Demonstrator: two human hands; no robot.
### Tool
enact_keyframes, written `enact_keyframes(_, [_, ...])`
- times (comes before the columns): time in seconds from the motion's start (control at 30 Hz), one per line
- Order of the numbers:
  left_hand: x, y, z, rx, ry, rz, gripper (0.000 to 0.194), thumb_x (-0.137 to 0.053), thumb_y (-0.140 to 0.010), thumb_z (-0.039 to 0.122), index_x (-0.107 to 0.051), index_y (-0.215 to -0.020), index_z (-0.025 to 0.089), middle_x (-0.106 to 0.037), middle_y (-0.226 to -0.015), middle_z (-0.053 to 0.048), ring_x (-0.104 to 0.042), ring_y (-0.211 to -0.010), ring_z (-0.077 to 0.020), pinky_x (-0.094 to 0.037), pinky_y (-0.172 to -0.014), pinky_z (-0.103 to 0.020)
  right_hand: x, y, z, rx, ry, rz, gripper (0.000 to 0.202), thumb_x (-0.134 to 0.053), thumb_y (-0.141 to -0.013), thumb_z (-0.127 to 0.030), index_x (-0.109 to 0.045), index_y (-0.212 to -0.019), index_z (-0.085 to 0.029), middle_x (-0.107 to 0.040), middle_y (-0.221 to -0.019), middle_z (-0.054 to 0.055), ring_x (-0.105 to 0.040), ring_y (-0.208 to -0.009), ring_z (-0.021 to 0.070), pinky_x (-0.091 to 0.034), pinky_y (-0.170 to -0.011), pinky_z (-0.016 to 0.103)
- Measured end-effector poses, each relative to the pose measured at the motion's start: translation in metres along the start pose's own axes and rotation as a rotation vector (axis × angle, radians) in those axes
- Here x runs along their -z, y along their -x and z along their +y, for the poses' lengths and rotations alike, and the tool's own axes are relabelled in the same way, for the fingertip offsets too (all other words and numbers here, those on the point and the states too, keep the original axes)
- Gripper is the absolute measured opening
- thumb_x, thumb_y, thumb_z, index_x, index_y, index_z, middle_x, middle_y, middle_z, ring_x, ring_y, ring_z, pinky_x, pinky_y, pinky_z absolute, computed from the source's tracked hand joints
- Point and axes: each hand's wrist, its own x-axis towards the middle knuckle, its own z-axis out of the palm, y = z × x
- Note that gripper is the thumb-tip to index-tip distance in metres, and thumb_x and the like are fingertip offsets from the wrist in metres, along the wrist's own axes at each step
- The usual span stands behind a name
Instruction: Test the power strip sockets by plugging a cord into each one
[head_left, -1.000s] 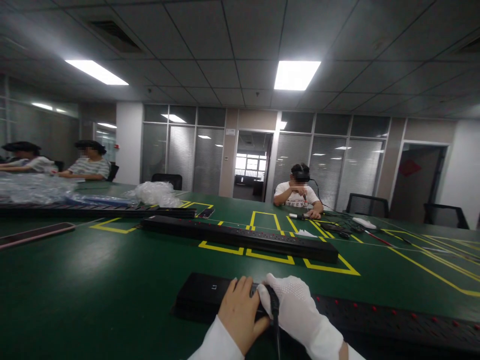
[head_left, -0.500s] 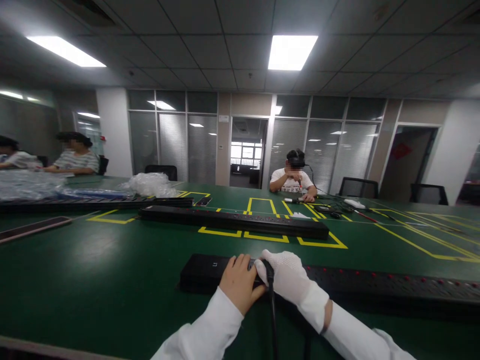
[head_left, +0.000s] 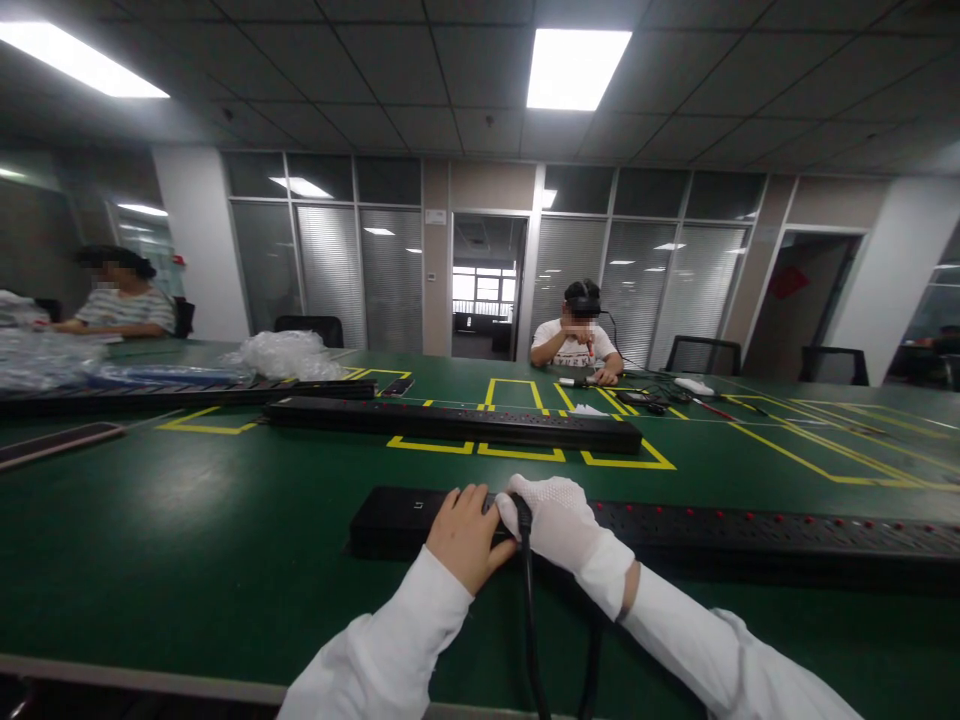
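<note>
The gloved right grip (head_left: 555,525) is closed around a black plug (head_left: 523,516), whose cable (head_left: 529,620) drops toward the near edge of the green surface (head_left: 210,580); whether the plug is seated is hidden. Just left of it, the bare left grip (head_left: 463,538) rests over a black power strip (head_left: 750,545), and I cannot tell how firmly it holds. The strip lies beneath both grips, running out to the right; beyond it, a second strip (head_left: 450,422) lies near yellow tape (head_left: 628,463)
</note>
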Motion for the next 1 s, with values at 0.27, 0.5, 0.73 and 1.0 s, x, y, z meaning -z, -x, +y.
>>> enact_keyframes(0.27, [-0.0003,-0.0002,-0.0006,0.0,-0.002,-0.01,0.045,-0.044,-0.077,0.044,-0.047,-0.115,0.02,-0.046,-0.121,-0.01,-0.037,-0.115,-0.0264,-0.029,-0.094,-0.043,-0.0006,0.0005,0.0012,0.006,-0.006,-0.001,0.032,-0.03,-0.086,-0.043,-0.055,-0.082,-0.022,-0.061,-0.064,0.0,-0.052,-0.056,0.011,-0.021,-0.054,0.023])
enact_keyframes(0.5, [-0.002,0.0001,-0.001,-0.014,-0.002,0.018,0.041,-0.046,-0.076,0.043,-0.049,-0.111,0.022,-0.047,-0.118,-0.01,-0.039,-0.113,-0.0263,-0.031,-0.092,-0.044,-0.0022,-0.0006,0.0009,-0.012,0.006,-0.017,0.032,-0.03,-0.086,-0.044,-0.056,-0.082,-0.024,-0.061,-0.063,-0.001,-0.053,-0.056,0.0117,-0.02,-0.053,0.023])
enact_keyframes(0.73, [-0.0016,0.0004,-0.0005,-0.019,-0.012,0.04,0.043,-0.046,-0.076,0.043,-0.048,-0.113,0.02,-0.049,-0.117,-0.011,-0.039,-0.112,-0.0265,-0.032,-0.092,-0.043,-0.0023,-0.0006,0.0008,-0.008,0.008,-0.012,0.034,-0.03,-0.086,-0.044,-0.056,-0.083,-0.023,-0.06,-0.063,0.0,-0.053,-0.056,0.0118,-0.02,-0.054,0.024])
enact_keyframes(1.0, [-0.0008,0.0,-0.0004,-0.016,-0.003,0.028,0.043,-0.046,-0.076,0.043,-0.049,-0.112,0.02,-0.049,-0.116,-0.011,-0.04,-0.112,-0.0267,-0.032,-0.091,-0.044,-0.0021,0.0,0.002,-0.003,0.001,-0.004,0.033,-0.03,-0.086,-0.045,-0.055,-0.083,-0.023,-0.06,-0.063,0.0,-0.051,-0.056,0.0116,-0.019,-0.053,0.023])
